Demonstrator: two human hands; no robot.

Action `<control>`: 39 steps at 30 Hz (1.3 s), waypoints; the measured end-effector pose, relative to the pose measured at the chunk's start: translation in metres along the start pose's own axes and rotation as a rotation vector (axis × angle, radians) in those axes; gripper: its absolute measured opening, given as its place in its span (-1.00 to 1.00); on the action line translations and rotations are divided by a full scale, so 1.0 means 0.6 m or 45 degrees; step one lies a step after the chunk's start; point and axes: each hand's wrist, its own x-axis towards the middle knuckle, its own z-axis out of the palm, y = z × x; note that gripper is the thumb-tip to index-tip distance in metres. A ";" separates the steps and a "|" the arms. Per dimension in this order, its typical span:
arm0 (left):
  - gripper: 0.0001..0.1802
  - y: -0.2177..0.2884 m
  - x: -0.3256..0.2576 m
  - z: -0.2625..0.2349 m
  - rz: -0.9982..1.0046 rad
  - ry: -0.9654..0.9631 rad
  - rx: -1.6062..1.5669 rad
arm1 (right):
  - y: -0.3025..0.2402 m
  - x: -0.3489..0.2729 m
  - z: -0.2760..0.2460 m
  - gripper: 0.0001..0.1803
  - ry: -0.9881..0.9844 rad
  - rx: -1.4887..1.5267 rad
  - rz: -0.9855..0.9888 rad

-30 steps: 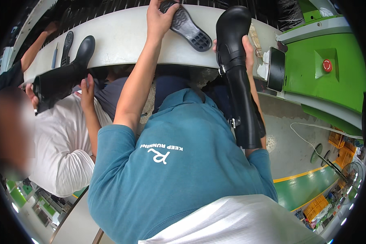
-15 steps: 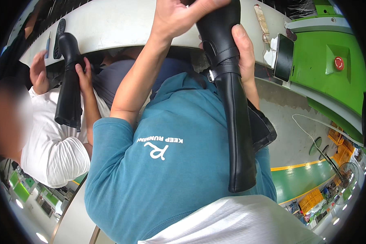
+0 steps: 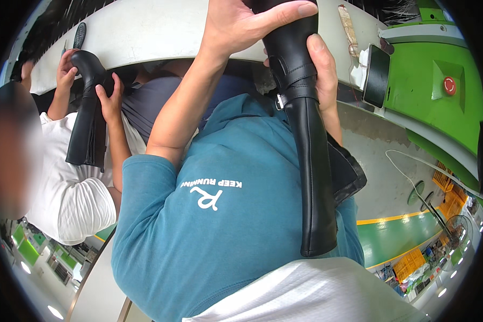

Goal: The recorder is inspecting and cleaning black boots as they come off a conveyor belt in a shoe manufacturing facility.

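A tall black boot [image 3: 306, 134] lies along my chest, foot end at the top edge and partly cut off, shaft pointing down. Round its ankle runs a strap with a small silver buckle. My left hand [image 3: 241, 27] grips the foot end, thumb laid across the upper; its fingers pass out of view. Behind the ankle, my right hand [image 3: 324, 67] is wrapped round the boot, the thumb on its right side and fingertips just showing on the left. An open flap of the shaft [image 3: 349, 174] hangs out to the right.
At my left, a co-worker in white holds another black boot [image 3: 88, 118]. The white table [image 3: 145, 32] carries a dark sole [image 3: 80, 36], a tan strip-like thing [image 3: 348, 29] and a black-screened device [image 3: 376, 75]. Right of it stands a green machine [image 3: 424, 80] with a red button [image 3: 449, 86].
My boot and both hands stay almost still; my left thumb now lies lower across the boot. The co-worker's free hand has come onto the toe of their boot, which has tilted.
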 end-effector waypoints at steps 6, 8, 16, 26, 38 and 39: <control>-0.48 -0.007 -0.005 -0.005 -0.081 0.009 0.031 | -0.005 -0.003 0.010 -0.43 0.055 0.089 -0.016; -0.49 -0.022 -0.006 -0.004 0.130 -0.040 -0.066 | -0.004 -0.004 0.011 -0.43 0.059 0.103 -0.003; -0.50 -0.032 -0.005 -0.012 0.286 -0.094 0.078 | -0.010 -0.005 0.012 -0.42 0.029 0.061 -0.039; -0.56 0.017 -0.021 0.008 -0.117 0.071 0.064 | -0.021 -0.026 0.023 -0.37 -0.019 0.037 -0.065; -0.52 0.060 -0.020 0.017 -0.002 -0.014 0.235 | -0.032 -0.037 0.031 -0.39 -0.072 0.043 -0.155; -0.52 0.065 -0.020 0.027 -0.027 0.056 0.215 | -0.030 -0.036 0.030 -0.40 -0.073 0.054 -0.168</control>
